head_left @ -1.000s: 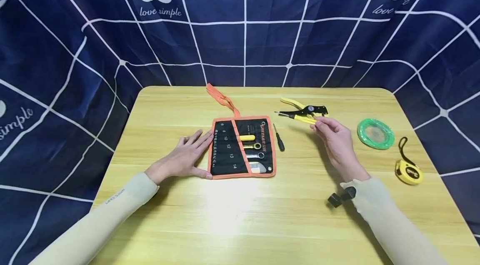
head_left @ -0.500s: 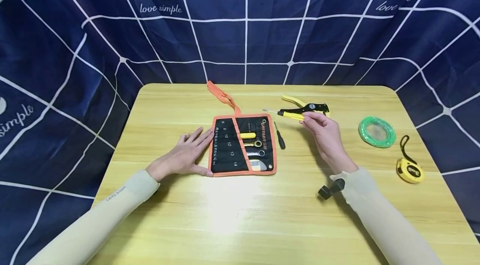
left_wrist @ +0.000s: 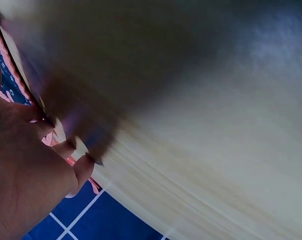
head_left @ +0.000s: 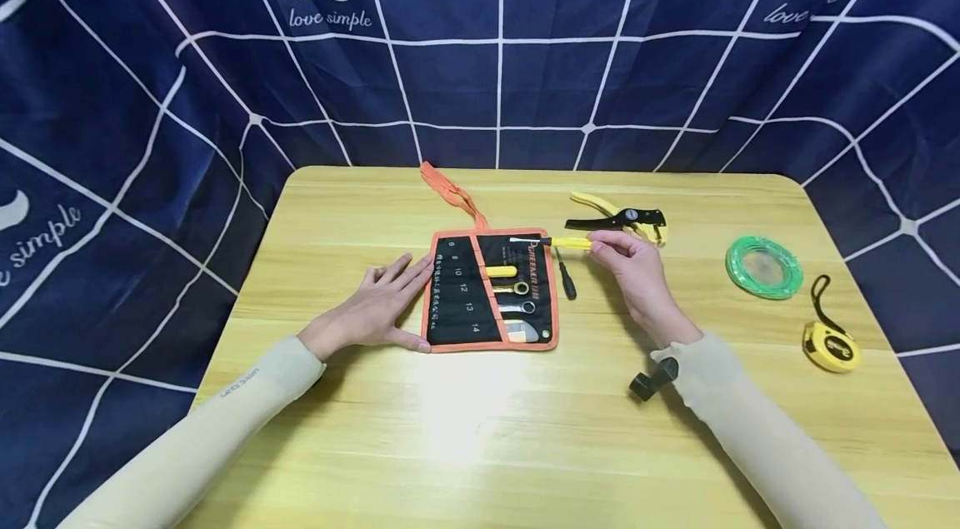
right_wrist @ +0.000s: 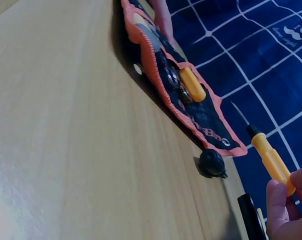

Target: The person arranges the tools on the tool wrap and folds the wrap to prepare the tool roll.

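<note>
My right hand (head_left: pixel 633 272) pinches the end of a yellow-handled screwdriver (head_left: pixel 570 243), its shaft pointing left over the upper right of the tool pouch (head_left: pixel 465 296). In the right wrist view the screwdriver (right_wrist: pixel 271 157) shows in full, held between thumb and fingers. The black pouch with orange edging lies flat; a yellow handle (head_left: pixel 501 271), ring-ended wrenches (head_left: pixel 517 307) and a grey blade-like tool (head_left: pixel 522 332) stick out of its pockets. My left hand (head_left: pixel 375 308) rests with spread fingers along the pouch's left edge.
A small black screwdriver (head_left: pixel 567 281) lies just right of the pouch. Behind my right hand lie yellow-and-black wire strippers (head_left: pixel 626 218). Farther right are a green wire coil (head_left: pixel 763 266) and a yellow tape measure (head_left: pixel 831 347). An orange strap (head_left: pixel 453 194) extends behind the pouch.
My right hand has carried the yellow screwdriver leftward, from beside the wire strippers to over the pouch's upper right part. My left hand stays at the pouch's edge.
</note>
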A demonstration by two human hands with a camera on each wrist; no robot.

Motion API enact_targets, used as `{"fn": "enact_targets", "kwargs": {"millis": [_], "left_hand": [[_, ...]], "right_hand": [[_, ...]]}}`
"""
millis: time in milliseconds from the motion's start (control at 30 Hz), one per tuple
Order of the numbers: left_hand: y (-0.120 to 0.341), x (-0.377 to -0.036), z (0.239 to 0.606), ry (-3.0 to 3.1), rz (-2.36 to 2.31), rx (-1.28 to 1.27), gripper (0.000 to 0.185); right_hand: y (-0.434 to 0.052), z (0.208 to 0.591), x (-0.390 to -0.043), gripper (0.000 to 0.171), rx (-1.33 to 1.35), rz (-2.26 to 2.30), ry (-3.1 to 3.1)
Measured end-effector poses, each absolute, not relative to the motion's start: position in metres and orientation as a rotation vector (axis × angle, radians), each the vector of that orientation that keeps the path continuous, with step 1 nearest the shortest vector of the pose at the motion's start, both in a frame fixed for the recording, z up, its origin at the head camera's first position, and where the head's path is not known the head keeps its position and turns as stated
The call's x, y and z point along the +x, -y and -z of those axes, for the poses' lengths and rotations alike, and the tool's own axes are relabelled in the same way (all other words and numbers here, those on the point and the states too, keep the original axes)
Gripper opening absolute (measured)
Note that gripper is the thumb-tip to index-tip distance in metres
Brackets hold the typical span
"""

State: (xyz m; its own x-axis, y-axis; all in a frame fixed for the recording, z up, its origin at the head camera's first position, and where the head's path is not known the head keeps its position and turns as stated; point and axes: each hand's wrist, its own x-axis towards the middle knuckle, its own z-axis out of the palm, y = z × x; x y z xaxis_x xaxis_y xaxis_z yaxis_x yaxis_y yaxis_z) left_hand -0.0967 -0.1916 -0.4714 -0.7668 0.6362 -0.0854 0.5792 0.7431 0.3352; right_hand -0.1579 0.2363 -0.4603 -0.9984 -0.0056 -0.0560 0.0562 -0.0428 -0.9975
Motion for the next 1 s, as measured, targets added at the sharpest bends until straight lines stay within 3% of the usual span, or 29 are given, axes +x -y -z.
{"fn": "enact_targets", "kwargs": {"millis": [333, 1000], "left_hand": [[0.191, -0.096, 0.474, -2.743, -0.43, 0.941, 0.127], [0.192, -0.096, 0.475, -2.754, -0.442, 0.96, 0.127]], "right_hand": [[-0.221, 0.459, -0.157, 0.034, 0.053, 1.992, -2.301], [-0.197, 0.463, -0.166, 0.028, -0.048, 1.802, -2.375]]}}
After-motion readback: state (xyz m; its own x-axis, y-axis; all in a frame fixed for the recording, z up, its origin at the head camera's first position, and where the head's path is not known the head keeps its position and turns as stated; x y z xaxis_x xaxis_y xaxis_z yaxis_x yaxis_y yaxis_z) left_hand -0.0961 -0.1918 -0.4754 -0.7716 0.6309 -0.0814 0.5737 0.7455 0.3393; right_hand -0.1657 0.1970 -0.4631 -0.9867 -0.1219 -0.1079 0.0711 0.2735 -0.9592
